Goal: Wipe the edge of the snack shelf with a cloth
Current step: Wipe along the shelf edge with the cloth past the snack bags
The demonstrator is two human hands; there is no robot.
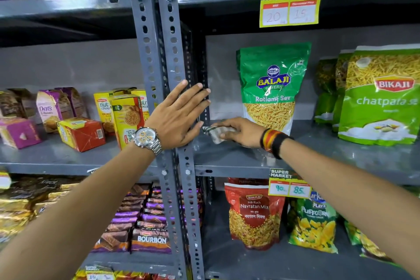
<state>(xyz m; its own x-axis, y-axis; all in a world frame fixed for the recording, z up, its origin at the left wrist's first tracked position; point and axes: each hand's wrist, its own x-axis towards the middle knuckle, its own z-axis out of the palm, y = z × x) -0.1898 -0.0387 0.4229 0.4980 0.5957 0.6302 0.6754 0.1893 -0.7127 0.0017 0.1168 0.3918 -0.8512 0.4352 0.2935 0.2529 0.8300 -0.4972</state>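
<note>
My right hand [241,132] presses a small crumpled grey-and-white cloth [216,133] onto the grey metal snack shelf [318,154], near its left end and in front of a green Balaji Ratlami Sev bag [271,84]. My left hand [179,113], with a metal watch on the wrist, lies flat and open against the perforated grey upright post [170,52] just left of the cloth. The shelf's front edge [238,170] runs below my right wrist.
Green Bikaji bags [381,95] stand at the shelf's right. Biscuit boxes [127,116] fill the left bay. A red Navratan Mix bag [253,213] and Puffcorn bag [312,223] sit on the shelf below. Yellow price tags [289,185] hang from shelf edges.
</note>
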